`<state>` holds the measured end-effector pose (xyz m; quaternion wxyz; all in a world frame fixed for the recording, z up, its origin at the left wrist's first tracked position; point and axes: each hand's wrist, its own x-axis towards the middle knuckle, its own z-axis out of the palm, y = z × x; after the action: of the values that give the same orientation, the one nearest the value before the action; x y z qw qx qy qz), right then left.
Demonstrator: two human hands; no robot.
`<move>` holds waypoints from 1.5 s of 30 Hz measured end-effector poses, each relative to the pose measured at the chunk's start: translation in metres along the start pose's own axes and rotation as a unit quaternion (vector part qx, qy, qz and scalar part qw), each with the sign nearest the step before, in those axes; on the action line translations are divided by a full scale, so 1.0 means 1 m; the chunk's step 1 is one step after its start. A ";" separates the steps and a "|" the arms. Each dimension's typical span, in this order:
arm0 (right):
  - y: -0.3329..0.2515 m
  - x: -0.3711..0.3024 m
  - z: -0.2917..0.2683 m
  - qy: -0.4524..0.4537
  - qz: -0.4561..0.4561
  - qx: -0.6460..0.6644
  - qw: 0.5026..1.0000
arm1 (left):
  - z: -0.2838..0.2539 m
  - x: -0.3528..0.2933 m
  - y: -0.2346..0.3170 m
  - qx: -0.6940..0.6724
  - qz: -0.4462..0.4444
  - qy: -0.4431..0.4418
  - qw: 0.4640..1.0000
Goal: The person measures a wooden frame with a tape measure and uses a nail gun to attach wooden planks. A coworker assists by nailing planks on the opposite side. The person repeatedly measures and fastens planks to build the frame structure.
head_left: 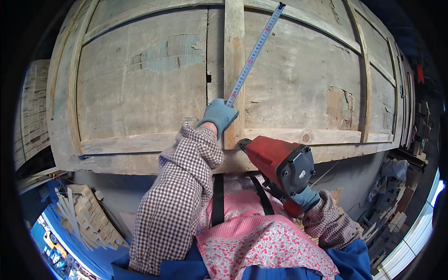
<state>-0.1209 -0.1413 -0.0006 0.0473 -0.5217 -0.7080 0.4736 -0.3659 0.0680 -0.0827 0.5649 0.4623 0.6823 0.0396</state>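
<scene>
- Left hand closes on the tape measure, its blade slanting across the wooden panel; probably light, springy, best held flat.
- Right hand grips the red nail gun by its handle, beside the panel's near edge; probably heavy, rigid.

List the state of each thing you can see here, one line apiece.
Left hand: gloved, closed on the tape measure
Tape measure: drawn out, slanting over the wooden panel
Right hand: gloved, gripping the red power tool, partly hidden
Red power tool: held up; on or off, cannot tell
Wooden panel: worn, surface peeling in patches
Wood strips: piled at lower left
</scene>
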 end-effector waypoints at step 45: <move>-0.003 0.105 -0.161 0.259 -0.022 -0.077 0.963 | 0.001 -0.085 0.055 -0.668 0.126 -0.123 0.723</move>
<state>-0.0801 0.0412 0.0445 0.1990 -0.6125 -0.7175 0.2653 -0.3383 0.0413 0.0115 0.7961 0.0479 0.3397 0.4984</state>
